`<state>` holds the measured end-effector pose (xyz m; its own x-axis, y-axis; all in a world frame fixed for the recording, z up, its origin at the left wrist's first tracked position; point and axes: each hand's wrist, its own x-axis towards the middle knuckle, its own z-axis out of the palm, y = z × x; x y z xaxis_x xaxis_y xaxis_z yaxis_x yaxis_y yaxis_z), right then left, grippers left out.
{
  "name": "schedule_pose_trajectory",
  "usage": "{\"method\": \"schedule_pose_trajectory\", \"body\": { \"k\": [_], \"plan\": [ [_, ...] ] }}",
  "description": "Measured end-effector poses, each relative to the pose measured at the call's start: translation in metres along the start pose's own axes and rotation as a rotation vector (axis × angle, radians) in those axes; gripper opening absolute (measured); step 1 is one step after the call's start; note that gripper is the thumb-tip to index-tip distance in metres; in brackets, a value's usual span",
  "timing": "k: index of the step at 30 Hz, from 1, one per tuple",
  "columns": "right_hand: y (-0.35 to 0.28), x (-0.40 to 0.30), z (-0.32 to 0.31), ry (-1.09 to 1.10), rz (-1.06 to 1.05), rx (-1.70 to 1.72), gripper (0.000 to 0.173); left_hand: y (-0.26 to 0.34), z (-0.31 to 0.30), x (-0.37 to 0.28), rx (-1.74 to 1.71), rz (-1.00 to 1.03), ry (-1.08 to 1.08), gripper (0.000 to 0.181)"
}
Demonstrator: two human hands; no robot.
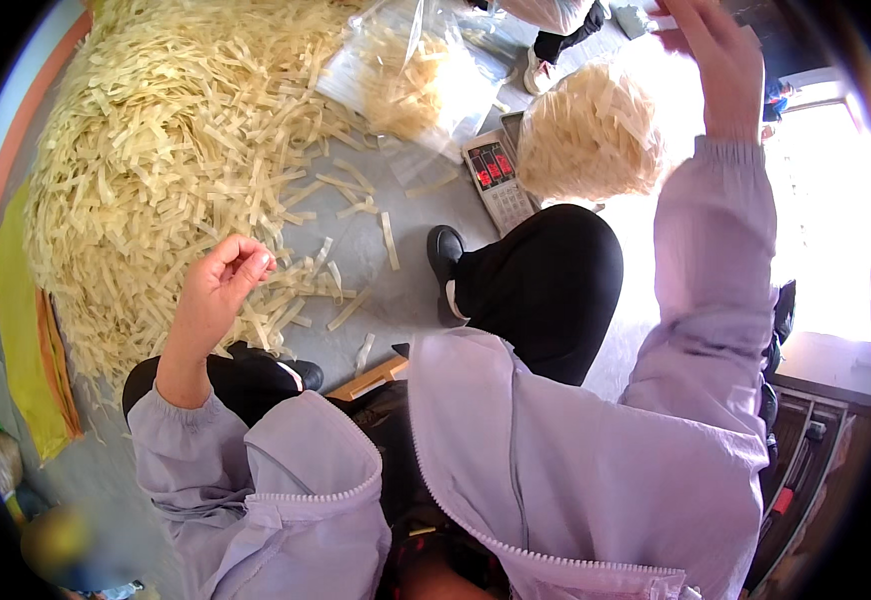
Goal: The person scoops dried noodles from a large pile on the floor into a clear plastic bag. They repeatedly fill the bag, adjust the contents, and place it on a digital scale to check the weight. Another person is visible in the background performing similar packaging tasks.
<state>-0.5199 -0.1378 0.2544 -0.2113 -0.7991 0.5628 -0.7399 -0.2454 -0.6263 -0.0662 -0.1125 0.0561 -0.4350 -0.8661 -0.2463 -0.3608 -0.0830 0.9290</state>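
Note:
My left hand is held above the near edge of a large heap of pale yellow flat strips. Its thumb rests against curled fingers, and nothing shows between them. My right hand is raised at the upper right, fingers apart and partly cut off by the picture's edge. No object is visible in it. Below and left of it, a full clear plastic bag of strips sits on a digital scale with lit red digits. Another clear bag, partly filled with strips, lies between heap and scale.
Loose strips are scattered on the grey floor. Near my feet is a wooden piece. Yellow and orange sheets lie left of the heap. Another person's shoe shows beyond the scale. Bright light washes out the right side.

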Motion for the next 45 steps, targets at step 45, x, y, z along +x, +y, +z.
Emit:
{"method": "schedule_pose_trajectory", "body": {
  "k": [45],
  "plan": [
    [-0.002, -0.091, 0.165, -0.528, 0.414, 0.183, 0.019, -0.255, 0.263, 0.213, -0.539, -0.763, -0.38, 0.064]
  ]
}}
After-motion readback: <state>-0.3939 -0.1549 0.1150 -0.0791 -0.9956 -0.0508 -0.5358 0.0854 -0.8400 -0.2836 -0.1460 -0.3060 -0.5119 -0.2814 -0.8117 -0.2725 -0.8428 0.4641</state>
